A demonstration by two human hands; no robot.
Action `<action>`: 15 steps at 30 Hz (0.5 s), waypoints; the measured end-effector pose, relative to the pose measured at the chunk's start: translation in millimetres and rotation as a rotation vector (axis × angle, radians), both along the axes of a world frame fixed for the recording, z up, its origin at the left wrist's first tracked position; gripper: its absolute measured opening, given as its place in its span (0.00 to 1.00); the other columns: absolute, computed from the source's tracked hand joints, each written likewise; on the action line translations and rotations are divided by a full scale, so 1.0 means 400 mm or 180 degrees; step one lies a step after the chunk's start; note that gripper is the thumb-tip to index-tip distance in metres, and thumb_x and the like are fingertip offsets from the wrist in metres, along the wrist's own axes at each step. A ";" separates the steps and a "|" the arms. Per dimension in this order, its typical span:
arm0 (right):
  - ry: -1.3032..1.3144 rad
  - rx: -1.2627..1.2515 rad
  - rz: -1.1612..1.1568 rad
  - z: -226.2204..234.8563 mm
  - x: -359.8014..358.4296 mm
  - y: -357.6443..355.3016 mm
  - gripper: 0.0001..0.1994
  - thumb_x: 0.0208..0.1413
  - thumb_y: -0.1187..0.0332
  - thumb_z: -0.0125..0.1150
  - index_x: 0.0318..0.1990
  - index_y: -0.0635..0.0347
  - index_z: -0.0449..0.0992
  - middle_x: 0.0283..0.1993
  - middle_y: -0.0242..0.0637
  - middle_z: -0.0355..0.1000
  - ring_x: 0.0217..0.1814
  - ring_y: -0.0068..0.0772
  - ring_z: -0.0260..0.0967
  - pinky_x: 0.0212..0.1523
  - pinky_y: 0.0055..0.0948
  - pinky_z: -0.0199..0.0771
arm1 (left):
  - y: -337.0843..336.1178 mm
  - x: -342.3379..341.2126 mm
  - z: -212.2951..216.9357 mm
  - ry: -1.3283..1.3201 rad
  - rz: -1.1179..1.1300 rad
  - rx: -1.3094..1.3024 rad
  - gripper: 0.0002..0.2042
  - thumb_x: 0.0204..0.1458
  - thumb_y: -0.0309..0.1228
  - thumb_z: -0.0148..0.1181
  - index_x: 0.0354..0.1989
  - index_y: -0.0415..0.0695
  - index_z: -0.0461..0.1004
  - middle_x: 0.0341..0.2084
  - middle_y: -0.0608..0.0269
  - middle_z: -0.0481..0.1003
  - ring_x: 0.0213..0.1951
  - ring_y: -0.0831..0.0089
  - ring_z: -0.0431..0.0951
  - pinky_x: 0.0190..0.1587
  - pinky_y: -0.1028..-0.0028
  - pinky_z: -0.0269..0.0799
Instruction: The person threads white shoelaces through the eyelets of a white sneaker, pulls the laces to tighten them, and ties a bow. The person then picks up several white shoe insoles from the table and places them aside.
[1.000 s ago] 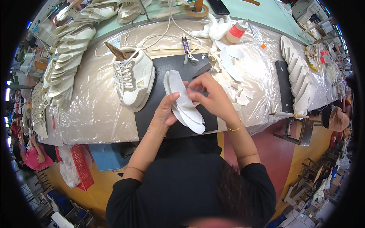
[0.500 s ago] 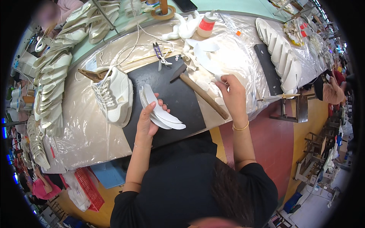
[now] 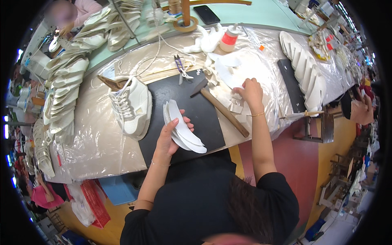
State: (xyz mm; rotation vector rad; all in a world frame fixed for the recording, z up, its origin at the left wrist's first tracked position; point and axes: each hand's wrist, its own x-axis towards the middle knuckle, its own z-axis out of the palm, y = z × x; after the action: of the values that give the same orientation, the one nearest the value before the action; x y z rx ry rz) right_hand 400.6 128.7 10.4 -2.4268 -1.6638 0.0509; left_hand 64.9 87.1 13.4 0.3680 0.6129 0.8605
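Observation:
Closed around a small stack of curved white shoe pieces [image 3: 189,136], my left hand [image 3: 169,136] is over the black mat [image 3: 171,87], thumb on top. Fingers of my right hand [image 3: 251,93] pinch the lower end of another curved white piece [image 3: 224,75], which lies among small white scraps [image 3: 234,107]. Between my hands a hammer [image 3: 222,110] with a wooden handle rests across the mat's right edge. To the left of the mat stands a white laced sneaker [image 3: 132,108] with a brown wooden piece [image 3: 109,83] at its opening.
Thread snips [image 3: 178,63] lie at the mat's far edge. Beyond are a red-and-white bottle [image 3: 229,38], a tape roll [image 3: 185,24] and a phone [image 3: 207,14]. Rows of white shoe parts line the left [image 3: 67,102] and right [image 3: 304,71]. A person [image 3: 86,7] sits at the far left.
The view has shifted, so the table appears lower and further right. My left hand still holds the stack. My right hand stays at the end of the white piece, more of its back now showing.

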 end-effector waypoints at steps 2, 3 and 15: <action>0.1068 0.0015 -0.0256 -0.009 0.002 0.008 0.16 0.50 0.59 0.70 0.31 0.64 0.75 0.32 0.44 0.75 0.28 0.44 0.74 0.34 0.37 0.73 | -0.006 -0.013 -0.002 0.0087 0.0103 -0.0016 0.27 0.57 0.38 0.61 0.62 0.39 0.61 0.41 0.53 0.76 0.43 0.59 0.80 0.50 0.58 0.78; 0.1595 -0.0008 -0.0416 -0.008 0.003 0.007 0.16 0.50 0.59 0.69 0.31 0.64 0.74 0.31 0.44 0.76 0.28 0.44 0.74 0.33 0.36 0.73 | -0.010 -0.017 -0.004 0.0118 0.0138 -0.0015 0.27 0.57 0.38 0.61 0.62 0.39 0.61 0.40 0.53 0.76 0.43 0.59 0.80 0.50 0.57 0.78; 0.3409 0.1758 -0.0020 0.230 0.008 -0.074 0.12 0.58 0.65 0.68 0.39 0.63 0.73 0.33 0.35 0.76 0.33 0.23 0.78 0.33 0.19 0.71 | 0.038 0.026 0.042 -0.0094 0.0133 -0.0053 0.24 0.58 0.39 0.60 0.59 0.39 0.63 0.41 0.53 0.75 0.41 0.61 0.80 0.47 0.61 0.80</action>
State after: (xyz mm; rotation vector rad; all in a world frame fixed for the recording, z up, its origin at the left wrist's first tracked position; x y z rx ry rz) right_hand 403.8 99.2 102.4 -1.5049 -0.9721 0.6573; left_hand 75.2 102.1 30.3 0.3278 0.6020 0.8989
